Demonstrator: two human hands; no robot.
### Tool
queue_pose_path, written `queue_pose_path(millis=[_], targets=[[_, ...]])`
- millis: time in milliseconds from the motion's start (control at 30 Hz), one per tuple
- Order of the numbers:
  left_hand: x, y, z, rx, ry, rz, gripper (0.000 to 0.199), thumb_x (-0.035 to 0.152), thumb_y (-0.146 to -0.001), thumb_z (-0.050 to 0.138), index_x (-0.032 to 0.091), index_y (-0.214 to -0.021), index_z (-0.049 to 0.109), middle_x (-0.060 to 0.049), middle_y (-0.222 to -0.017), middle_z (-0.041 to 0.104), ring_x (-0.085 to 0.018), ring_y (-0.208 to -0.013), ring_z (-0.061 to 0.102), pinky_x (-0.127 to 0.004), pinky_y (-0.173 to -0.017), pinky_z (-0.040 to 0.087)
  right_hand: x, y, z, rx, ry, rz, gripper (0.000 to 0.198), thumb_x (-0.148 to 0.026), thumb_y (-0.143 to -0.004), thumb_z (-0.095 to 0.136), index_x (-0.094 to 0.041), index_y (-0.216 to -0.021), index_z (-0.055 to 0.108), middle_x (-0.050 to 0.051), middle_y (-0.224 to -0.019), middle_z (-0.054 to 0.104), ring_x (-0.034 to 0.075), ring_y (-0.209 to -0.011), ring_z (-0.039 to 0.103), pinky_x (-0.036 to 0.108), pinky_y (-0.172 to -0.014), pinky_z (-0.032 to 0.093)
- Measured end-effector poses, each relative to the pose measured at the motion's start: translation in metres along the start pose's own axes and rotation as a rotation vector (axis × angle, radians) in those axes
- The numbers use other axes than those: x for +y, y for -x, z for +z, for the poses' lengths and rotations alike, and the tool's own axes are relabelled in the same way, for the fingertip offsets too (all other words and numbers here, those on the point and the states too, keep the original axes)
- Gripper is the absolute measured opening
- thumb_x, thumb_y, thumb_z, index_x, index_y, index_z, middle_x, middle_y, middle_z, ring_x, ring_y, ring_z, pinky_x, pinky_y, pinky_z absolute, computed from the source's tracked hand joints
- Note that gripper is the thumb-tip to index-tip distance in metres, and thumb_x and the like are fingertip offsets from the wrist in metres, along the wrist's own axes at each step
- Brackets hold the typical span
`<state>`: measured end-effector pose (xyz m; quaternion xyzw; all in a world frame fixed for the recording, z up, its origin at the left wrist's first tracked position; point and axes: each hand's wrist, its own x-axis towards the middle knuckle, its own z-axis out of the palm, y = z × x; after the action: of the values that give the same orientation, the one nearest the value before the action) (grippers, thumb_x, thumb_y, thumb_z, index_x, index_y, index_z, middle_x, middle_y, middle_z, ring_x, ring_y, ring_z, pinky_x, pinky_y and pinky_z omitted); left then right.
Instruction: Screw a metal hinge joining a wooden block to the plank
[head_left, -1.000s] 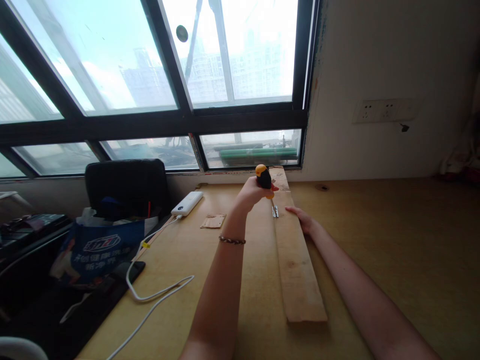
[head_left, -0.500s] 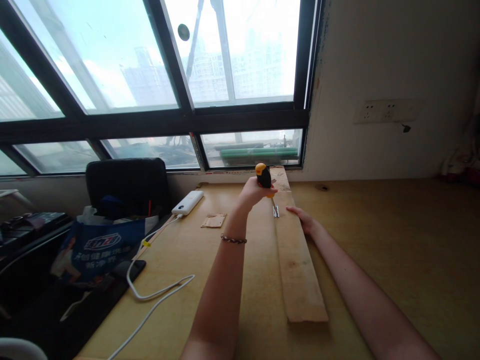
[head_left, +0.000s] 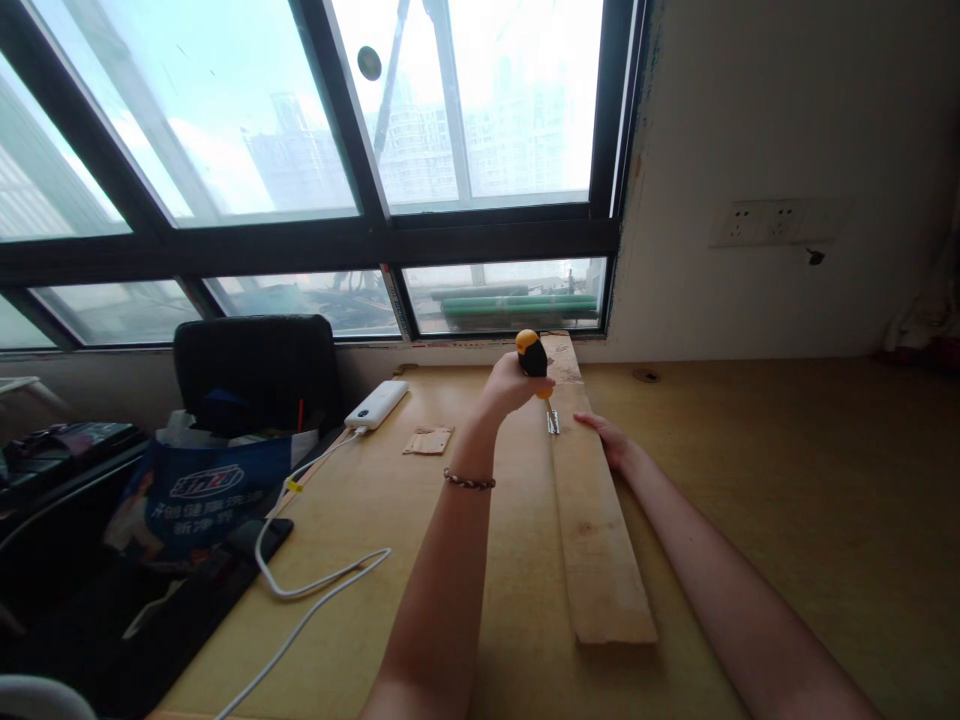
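My left hand (head_left: 511, 384) is wrapped around a screwdriver (head_left: 532, 358) with a black and yellow handle. Its shaft slants down to a small silver metal hinge (head_left: 553, 423) at the left edge of a long wooden board (head_left: 600, 535). Whether the tip sits in a screw is too small to tell. On the board's right edge, my right hand (head_left: 606, 438) grips the wood, one finger lying on top and the others hidden along the side. The board lies flat on the table, pointing towards the window.
Left of the board, a small cardboard scrap (head_left: 428, 440) and a white power bank (head_left: 377, 404) with a white cable (head_left: 330, 583) lie on the wooden table (head_left: 780, 500). A black chair (head_left: 255, 370) and a blue bag (head_left: 214, 500) stand at the left. Window and wall bound the back.
The screwdriver handle and my left hand have shifted very slightly to the right. My right hand and the board look almost unmoved.
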<state>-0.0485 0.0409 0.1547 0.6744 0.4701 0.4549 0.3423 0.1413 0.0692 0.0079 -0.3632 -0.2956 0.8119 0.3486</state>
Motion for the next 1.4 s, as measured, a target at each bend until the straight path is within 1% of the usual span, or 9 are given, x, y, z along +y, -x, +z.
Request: queue_pose_path(millis=[100, 200, 333, 467, 567, 700, 833, 967, 1400], targets=[[-0.001, 0.0, 0.001, -0.016, -0.05, -0.005, 0.017, 0.017, -0.049, 0.07, 0.014, -0.064, 0.063, -0.001, -0.061, 0.058, -0.018, -0.068, 0.058, -0.029, -0.063, 0.045, -0.001, 0.001, 0.003, 0.006, 0.002, -0.005, 0.029, -0.028, -0.084, 0.046, -0.009, -0.103, 0.055, 0.009, -0.078, 0.069, 0.019, -0.072, 0.067, 0.034, -0.074, 0.053], [-0.004, -0.001, 0.004, 0.021, -0.072, -0.024, 0.017, 0.015, -0.046, 0.069, 0.015, -0.062, 0.062, -0.001, -0.061, 0.058, -0.018, -0.067, 0.057, -0.028, -0.062, 0.044, -0.002, 0.003, 0.005, 0.015, 0.009, -0.009, 0.03, -0.028, -0.084, 0.046, -0.008, -0.105, 0.055, 0.01, -0.08, 0.069, 0.019, -0.072, 0.067, 0.035, -0.077, 0.053], [-0.002, -0.001, 0.006, 0.106, 0.017, -0.038, 0.018, 0.015, -0.046, 0.069, 0.015, -0.061, 0.06, -0.001, -0.061, 0.058, -0.016, -0.062, 0.055, -0.026, -0.058, 0.042, -0.002, 0.006, 0.008, 0.026, 0.02, -0.02, 0.031, -0.027, -0.084, 0.046, -0.008, -0.107, 0.054, 0.011, -0.083, 0.069, 0.02, -0.072, 0.067, 0.036, -0.079, 0.052], [0.002, -0.001, 0.006, 0.155, 0.153, 0.005, 0.019, 0.02, -0.048, 0.07, 0.014, -0.062, 0.06, 0.0, -0.06, 0.056, -0.013, -0.058, 0.052, -0.024, -0.055, 0.041, -0.002, 0.008, 0.009, 0.027, 0.029, -0.038, 0.031, -0.027, -0.085, 0.046, -0.009, -0.109, 0.053, 0.01, -0.082, 0.069, 0.02, -0.071, 0.067, 0.037, -0.079, 0.052], [-0.001, -0.004, 0.005, 0.212, 0.161, 0.023, 0.022, 0.023, -0.047, 0.072, 0.013, -0.063, 0.06, 0.0, -0.06, 0.056, -0.012, -0.058, 0.052, -0.023, -0.055, 0.04, -0.001, 0.009, 0.01, 0.039, 0.036, -0.058, 0.031, -0.027, -0.085, 0.046, -0.009, -0.11, 0.053, 0.01, -0.083, 0.069, 0.02, -0.07, 0.067, 0.037, -0.079, 0.052], [-0.012, -0.009, 0.006, 0.282, 0.145, 0.004, 0.024, 0.026, -0.046, 0.072, 0.013, -0.063, 0.06, 0.0, -0.06, 0.056, -0.012, -0.058, 0.051, -0.022, -0.053, 0.039, -0.001, 0.008, 0.009, 0.047, 0.035, -0.052, 0.032, -0.027, -0.085, 0.046, -0.009, -0.11, 0.053, 0.01, -0.085, 0.069, 0.02, -0.071, 0.067, 0.037, -0.079, 0.052], [-0.018, -0.012, 0.007, 0.284, 0.162, 0.007, 0.025, 0.027, -0.047, 0.072, 0.012, -0.064, 0.061, 0.001, -0.06, 0.056, -0.011, -0.058, 0.05, -0.021, -0.053, 0.038, -0.001, 0.005, 0.006, 0.049, 0.025, -0.033, 0.031, -0.027, -0.085, 0.045, -0.009, -0.11, 0.053, 0.009, -0.082, 0.07, 0.019, -0.07, 0.067, 0.036, -0.077, 0.053], [-0.02, -0.013, 0.007, 0.286, 0.158, -0.008, 0.024, 0.026, -0.048, 0.071, 0.012, -0.064, 0.061, 0.001, -0.059, 0.055, -0.011, -0.058, 0.05, -0.021, -0.052, 0.038, 0.0, 0.002, 0.003, 0.019, 0.005, -0.023, 0.029, -0.026, -0.085, 0.044, -0.009, -0.106, 0.054, 0.008, -0.077, 0.07, 0.018, -0.067, 0.067, 0.033, -0.073, 0.053], [-0.021, -0.012, 0.004, 0.282, 0.182, -0.019, 0.019, 0.022, -0.049, 0.068, 0.012, -0.063, 0.06, 0.0, -0.06, 0.056, -0.011, -0.057, 0.05, -0.022, -0.051, 0.039, 0.0, 0.001, 0.001, 0.02, 0.013, -0.029, 0.029, -0.027, -0.084, 0.046, -0.008, -0.105, 0.055, 0.01, -0.081, 0.069, 0.019, -0.071, 0.067, 0.035, -0.077, 0.052]])
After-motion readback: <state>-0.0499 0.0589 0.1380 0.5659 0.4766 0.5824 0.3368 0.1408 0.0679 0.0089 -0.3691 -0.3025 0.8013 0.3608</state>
